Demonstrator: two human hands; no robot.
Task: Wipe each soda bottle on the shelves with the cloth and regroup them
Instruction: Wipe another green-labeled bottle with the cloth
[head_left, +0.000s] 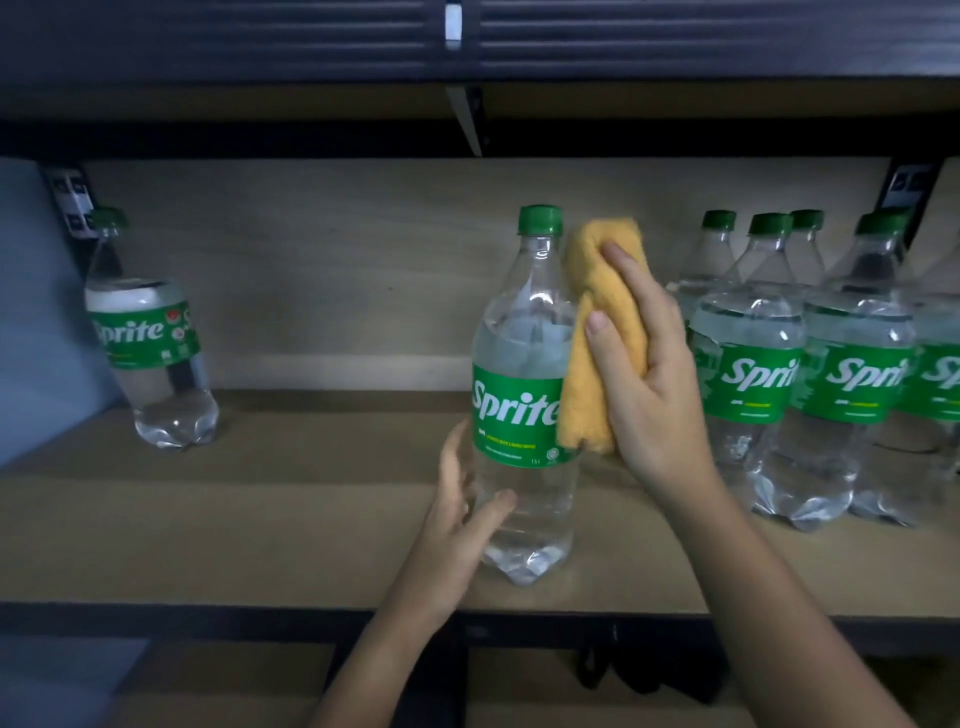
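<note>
While the shelf (291, 519) carries everything, the worst risk is the middle bottle (524, 395) tipping into the cluster of bottles (795, 374) just right of it, since the cloth push comes from that side. Well left of the middle bottle stands a lone bottle (150, 338). Both hands are occupied: the right hand (649, 384) grips the folded yellow cloth (597, 338) against the bottle's shoulder; the left hand (462, 514) loosely cups its lower body, so a slip seems possible.

Dark metal bracket (470, 124) under the upper shelf, black object (654, 670) on the lower level, partly hidden
</note>
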